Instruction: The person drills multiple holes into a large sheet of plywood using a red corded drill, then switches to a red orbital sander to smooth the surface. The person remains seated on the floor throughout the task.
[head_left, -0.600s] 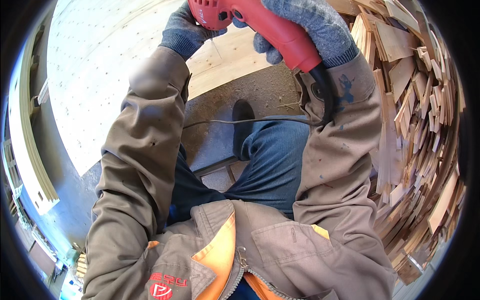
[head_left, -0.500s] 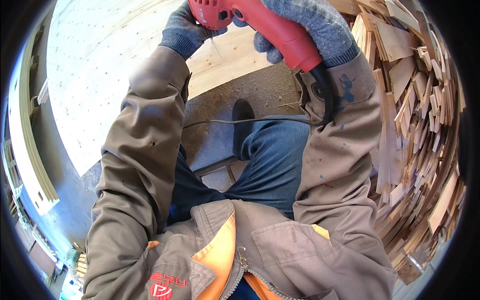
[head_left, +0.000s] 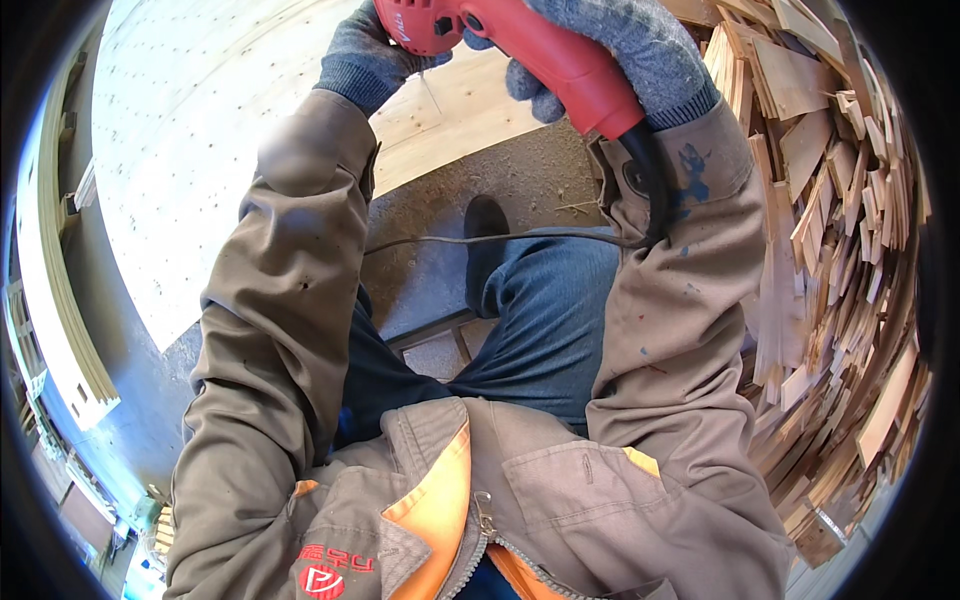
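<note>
Red power tool [head_left: 570, 70] at the top edge of view, above the near side of a pale plywood sheet [head_left: 460, 125]; its working end is cut off, so contact with the wood cannot be confirmed. Right hand [head_left: 630, 50], in a grey knit glove, is wrapped round the tool's body, fingers curled underneath. Left hand [head_left: 362, 55], gloved likewise, lies against the tool's head; fingers mostly hidden, so I cannot tell whether it is clamped on or only steadying. Black cord [head_left: 510, 239] leaves the handle by my right cuff, crosses in front of my right leg [head_left: 545, 310] and passes behind my left sleeve [head_left: 285, 260]. Main hazard, as I judge it: a shift of the leg could catch the cord and jerk the tool off line. Second: knit fibres of the left glove could be drawn in if that hand strays toward a moving part. Also noted: sawdust on the floor [head_left: 535, 185] could let my shoe [head_left: 487, 222] slip; the offcut pile [head_left: 830, 240] beside my right sleeve [head_left: 680, 290] might slide if my elbow knocks it.
</note>
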